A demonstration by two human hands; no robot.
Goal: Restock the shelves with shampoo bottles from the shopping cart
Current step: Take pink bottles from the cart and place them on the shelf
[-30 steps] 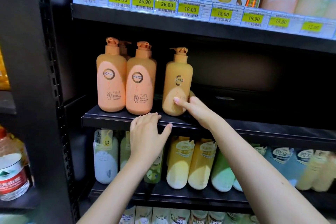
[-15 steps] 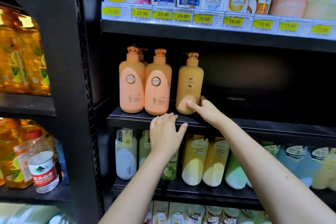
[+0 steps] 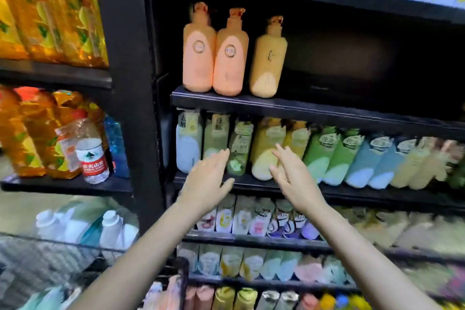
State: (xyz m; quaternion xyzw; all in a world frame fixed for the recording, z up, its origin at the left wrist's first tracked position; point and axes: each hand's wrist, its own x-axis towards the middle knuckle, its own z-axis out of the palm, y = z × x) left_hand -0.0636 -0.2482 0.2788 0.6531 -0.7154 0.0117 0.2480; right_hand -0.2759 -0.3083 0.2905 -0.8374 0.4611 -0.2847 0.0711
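Observation:
Three pump bottles stand on the dark middle shelf (image 3: 327, 111): two peach ones (image 3: 198, 50) (image 3: 230, 55) side by side, and a yellow-orange shampoo bottle (image 3: 268, 60) just right of them. My left hand (image 3: 205, 180) and my right hand (image 3: 293, 173) hang in the air below that shelf, in front of the row of bottles one shelf down. Both have straight, spread fingers and hold nothing. Neither touches a bottle. At the bottom left, the wire shopping cart (image 3: 63, 251) holds several white and teal bottles (image 3: 110, 229).
Right of the three pump bottles the middle shelf is dark and bare. Lower shelves are packed with green, blue and yellow bottles (image 3: 334, 156). A black upright post (image 3: 128, 83) divides off cooking oil (image 3: 50, 12) and a water bottle (image 3: 90, 156) at left.
My right hand has let go of the yellow-orange bottle and my left hand has left the shelf edge; both have dropped back. The view has tilted down and left, showing the cart.

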